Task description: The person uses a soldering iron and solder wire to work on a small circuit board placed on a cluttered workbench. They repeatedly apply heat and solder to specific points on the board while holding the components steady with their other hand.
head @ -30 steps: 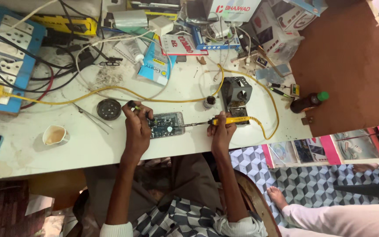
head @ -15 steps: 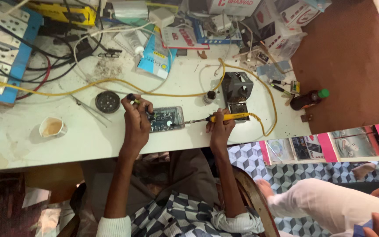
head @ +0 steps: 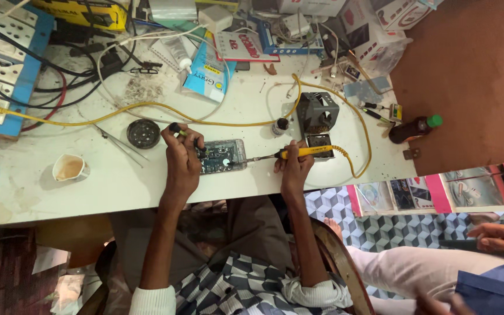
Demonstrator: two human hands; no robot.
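Green circuit board in clear case (head: 223, 156) near table (head: 112, 186) front edge, left hand (head: 181, 160) closed on dark tool (head: 177, 129) touching it, right hand (head: 296, 169) gripping yellow soldering iron (head: 298, 153), grey stand (head: 317, 114) behind, small cup (head: 69, 168) well apart at left.

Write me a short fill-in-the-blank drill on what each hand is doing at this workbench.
1. The right hand holds a soldering iron with a ____ handle.
2. The iron's tip points at the opened phone, which the ____ hand steadies.
3. The small cup stands on the white ____.

Missing words: yellow; left; table
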